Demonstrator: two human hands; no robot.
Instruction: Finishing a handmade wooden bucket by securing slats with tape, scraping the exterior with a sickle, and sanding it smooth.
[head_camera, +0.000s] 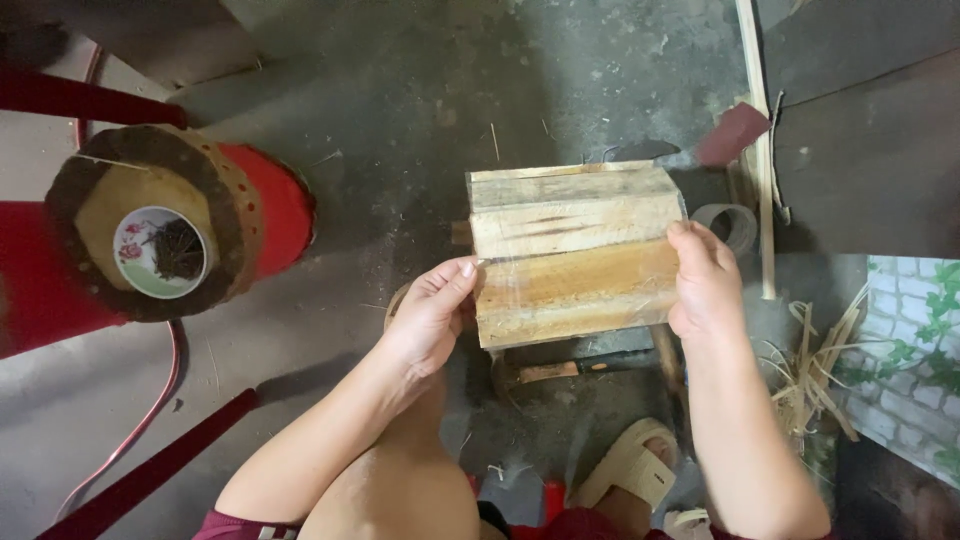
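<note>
I hold a small wooden box (572, 250) made of pale and brown slats up over the concrete floor. My left hand (432, 312) grips its left edge with thumb and fingers. Its right edge is clasped by my right hand (706, 282). A thin clear film or tape seems to lie over the lower slat. Below the box a hammer (560, 370) with a wooden handle lies on the floor, partly hidden.
A red stool (262, 205) at the left carries a round wooden block with a small bowl of nails (160, 252). A tape roll (730, 222), a long wooden strip (760, 140) and wood shavings (815, 375) lie at the right. My sandalled foot (632, 465) rests below.
</note>
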